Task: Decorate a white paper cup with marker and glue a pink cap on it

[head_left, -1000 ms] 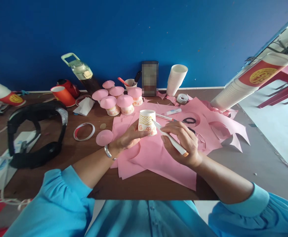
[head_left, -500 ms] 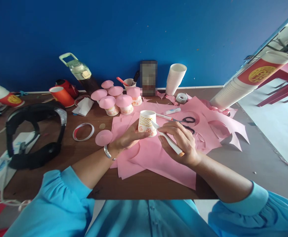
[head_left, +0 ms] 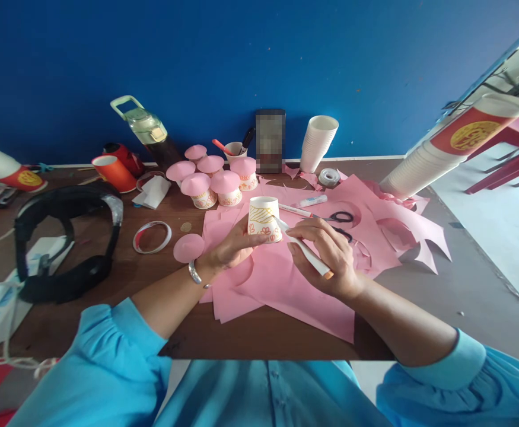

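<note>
A white paper cup (head_left: 263, 214), marked with yellow wavy lines and orange flower shapes, is held upside down by my left hand (head_left: 235, 246), whose thumb lies across its lower front. My right hand (head_left: 325, 255) grips a white marker (head_left: 309, 255) with an orange end, its tip at the right side of the cup's drawn surface. Beneath both hands lie sheets of pink paper (head_left: 295, 296). Several decorated cups with pink cone tops (head_left: 226, 182) stand behind and to the left. Beside my left wrist lies a loose pink cone (head_left: 188, 248).
Black-handled scissors (head_left: 341, 217) and a glue stick (head_left: 313, 201) lie on the paper. Stacked white cups (head_left: 319, 142) and a phone (head_left: 270, 141) stand by the wall. Left are a tape roll (head_left: 152, 237), a black headset (head_left: 66, 279) and a bottle (head_left: 147, 127).
The cup in my left hand has turned and tilted slightly. The marker in my right hand remains against it. The whole view has shifted a little.
</note>
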### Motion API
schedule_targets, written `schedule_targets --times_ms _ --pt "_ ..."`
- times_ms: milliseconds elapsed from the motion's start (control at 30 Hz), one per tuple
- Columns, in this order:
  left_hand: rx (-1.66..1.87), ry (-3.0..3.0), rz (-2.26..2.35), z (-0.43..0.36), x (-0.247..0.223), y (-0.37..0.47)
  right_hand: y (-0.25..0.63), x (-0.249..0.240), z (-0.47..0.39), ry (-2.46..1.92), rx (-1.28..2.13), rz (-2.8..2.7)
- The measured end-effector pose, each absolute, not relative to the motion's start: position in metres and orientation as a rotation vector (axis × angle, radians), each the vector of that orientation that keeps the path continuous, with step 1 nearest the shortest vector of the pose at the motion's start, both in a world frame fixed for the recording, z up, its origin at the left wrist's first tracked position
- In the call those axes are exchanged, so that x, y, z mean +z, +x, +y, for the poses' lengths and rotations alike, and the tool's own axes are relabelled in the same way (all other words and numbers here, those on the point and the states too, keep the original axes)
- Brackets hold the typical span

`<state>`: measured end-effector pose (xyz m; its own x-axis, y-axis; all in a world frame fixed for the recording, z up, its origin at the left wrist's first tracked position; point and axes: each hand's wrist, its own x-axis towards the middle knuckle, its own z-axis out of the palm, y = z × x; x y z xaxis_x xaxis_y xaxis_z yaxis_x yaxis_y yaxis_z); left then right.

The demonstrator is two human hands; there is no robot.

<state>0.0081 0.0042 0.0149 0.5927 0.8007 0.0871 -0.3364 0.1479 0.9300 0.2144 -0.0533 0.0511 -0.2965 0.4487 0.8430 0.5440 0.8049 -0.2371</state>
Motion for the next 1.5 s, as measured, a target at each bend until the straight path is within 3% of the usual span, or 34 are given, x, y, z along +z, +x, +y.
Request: schedule_targets --times_ms 1500 --pt "0.845 1.321 0.451 0.0056 0.0137 0.0053 0.2146 0.0505 -0.0549 -0.768 -0.146 -1.997"
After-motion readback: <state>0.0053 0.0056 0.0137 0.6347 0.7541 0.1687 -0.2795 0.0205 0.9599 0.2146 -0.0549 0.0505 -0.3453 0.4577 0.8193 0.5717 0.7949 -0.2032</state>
